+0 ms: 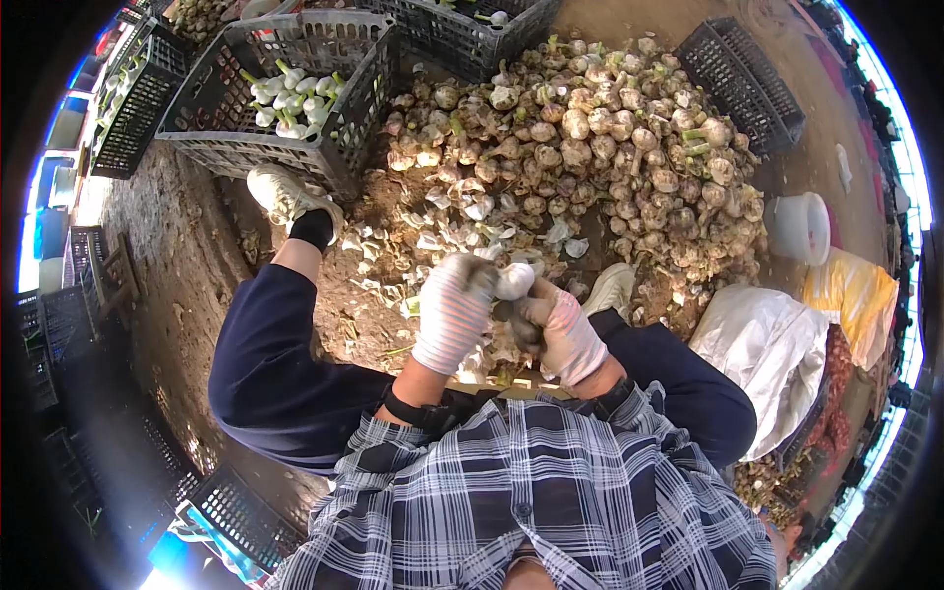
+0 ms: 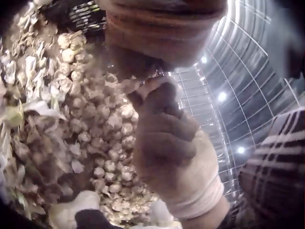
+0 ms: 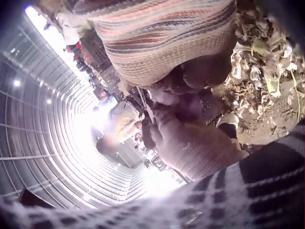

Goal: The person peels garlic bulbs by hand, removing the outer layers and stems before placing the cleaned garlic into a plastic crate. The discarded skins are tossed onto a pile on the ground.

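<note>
Centrally, the white peeled garlic bulb (image 1: 514,280) sits between the two gloved hands, held above the lap and in front of the knees. The left hand (image 1: 450,317), in a striped knitted work glove, wraps its curled fingers (image 1: 472,270) over the top and near side of the bulb and grips it. The right hand (image 1: 565,334), in a pale pink knitted glove, meets the bulb from below, with thumb and bent fingers pinching its lower end. Whether that hand also carries a tool cannot be told. The left wrist view shows the right hand's fingers tightly curled.

Loose papery garlic skins (image 1: 442,226) lie scattered on the brown dirt floor (image 1: 187,256) directly under the hands. Beyond them rises a large heap of unpeeled, soil-stained garlic bulbs (image 1: 590,138). A grey plastic lattice crate (image 1: 256,147) stands to the left of the heap. It holds cleaned white bulbs with green stalks (image 1: 290,98). A black plastic lattice crate (image 1: 742,84) lies to the right of the heap, with a white plastic bucket (image 1: 798,228) near it. A white woven sack (image 1: 767,354) and a yellow bag (image 1: 855,295) lie beside the right leg. The person wears a blue-and-white plaid shirt (image 1: 551,492), dark blue trousers (image 1: 275,364) and white shoes (image 1: 285,197).
</note>
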`<state>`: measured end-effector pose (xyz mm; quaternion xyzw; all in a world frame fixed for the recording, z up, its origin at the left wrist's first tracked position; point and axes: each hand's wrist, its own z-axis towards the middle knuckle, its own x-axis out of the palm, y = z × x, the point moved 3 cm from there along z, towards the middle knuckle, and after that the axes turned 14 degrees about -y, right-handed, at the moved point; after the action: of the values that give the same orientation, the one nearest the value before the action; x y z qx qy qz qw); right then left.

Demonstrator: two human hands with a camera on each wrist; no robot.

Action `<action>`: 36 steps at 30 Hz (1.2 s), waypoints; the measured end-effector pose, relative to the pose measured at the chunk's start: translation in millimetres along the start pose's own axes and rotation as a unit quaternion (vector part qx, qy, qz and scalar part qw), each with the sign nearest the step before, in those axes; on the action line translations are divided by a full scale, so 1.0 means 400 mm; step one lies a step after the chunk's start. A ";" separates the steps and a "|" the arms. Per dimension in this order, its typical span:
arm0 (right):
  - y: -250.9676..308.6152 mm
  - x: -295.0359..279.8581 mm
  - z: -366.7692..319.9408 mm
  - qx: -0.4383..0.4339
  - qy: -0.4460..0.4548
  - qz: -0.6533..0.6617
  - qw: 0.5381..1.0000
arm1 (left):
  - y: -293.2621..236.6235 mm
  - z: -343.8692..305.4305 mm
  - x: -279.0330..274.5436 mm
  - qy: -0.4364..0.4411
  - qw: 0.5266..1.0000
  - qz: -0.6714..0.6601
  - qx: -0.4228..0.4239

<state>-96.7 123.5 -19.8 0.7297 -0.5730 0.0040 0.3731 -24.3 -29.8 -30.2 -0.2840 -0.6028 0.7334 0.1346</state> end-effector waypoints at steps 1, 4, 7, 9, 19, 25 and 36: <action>0.005 0.008 -0.005 0.019 0.036 0.056 0.998 | 0.039 0.009 -0.004 -0.043 0.977 -0.120 -0.169; -0.007 -0.005 -0.003 0.039 0.018 0.103 0.994 | 0.078 0.032 -0.033 -0.136 0.891 -0.244 -0.358; -0.017 -0.023 0.018 0.043 0.035 0.097 0.994 | 0.063 0.016 -0.021 -0.017 0.906 -0.266 -0.328; -0.017 -0.026 0.031 0.065 0.007 0.090 0.994 | 0.043 -0.005 0.022 0.045 0.941 -0.241 -0.232; 0.353 0.179 0.200 -0.137 0.084 0.154 0.975 | 0.169 0.009 0.027 -0.060 0.905 -0.168 -0.386; 0.444 0.091 0.443 -0.397 -0.108 -0.395 0.821 | 0.157 0.027 0.047 -0.030 0.925 -0.108 -0.362; 0.124 -0.143 0.654 -0.189 -0.003 -0.935 0.300 | 0.222 0.015 0.052 -0.017 0.900 -0.103 -0.424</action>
<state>-268.1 24.6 -206.6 0.6844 0.5084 -0.4579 0.2519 -31.5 -44.3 -120.3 -0.2381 -0.8845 0.3956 0.0659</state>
